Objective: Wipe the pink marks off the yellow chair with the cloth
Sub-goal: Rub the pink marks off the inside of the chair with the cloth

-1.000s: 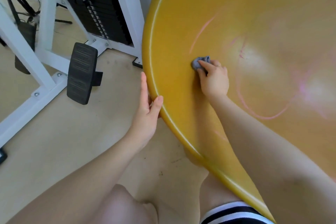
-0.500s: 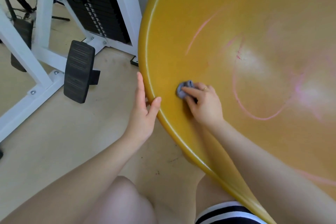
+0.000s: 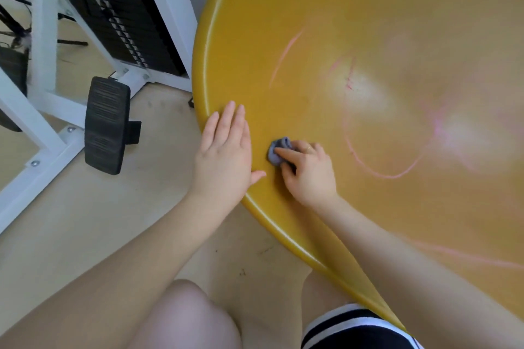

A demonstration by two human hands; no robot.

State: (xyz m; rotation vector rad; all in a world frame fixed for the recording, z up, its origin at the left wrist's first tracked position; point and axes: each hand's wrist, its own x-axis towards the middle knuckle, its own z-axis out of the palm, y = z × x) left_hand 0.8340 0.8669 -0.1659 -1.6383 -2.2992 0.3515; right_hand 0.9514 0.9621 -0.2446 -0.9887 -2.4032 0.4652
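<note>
The yellow chair (image 3: 382,3) fills the right of the view, its rounded shell close in front of me. Pink marks (image 3: 377,173) curve across it: a long arc in the middle, a thin line higher up at the left, smudges at the right and a streak near my right forearm. My right hand (image 3: 307,174) presses a small bunched grey-blue cloth (image 3: 278,151) against the shell near its left rim. My left hand (image 3: 224,153) lies flat over that rim, fingers together and stretched out, just left of the cloth.
A white weight machine (image 3: 42,37) with a black weight stack (image 3: 122,8) stands at the left, and a black foot pad (image 3: 106,125) hangs near the floor. Beige floor (image 3: 85,221) lies between it and the chair. My bare knee (image 3: 187,317) is at the bottom.
My right hand slid the cloth down the shell toward the rim and then slightly right. My left hand moved from gripping the rim's edge to lying flat on top of it.
</note>
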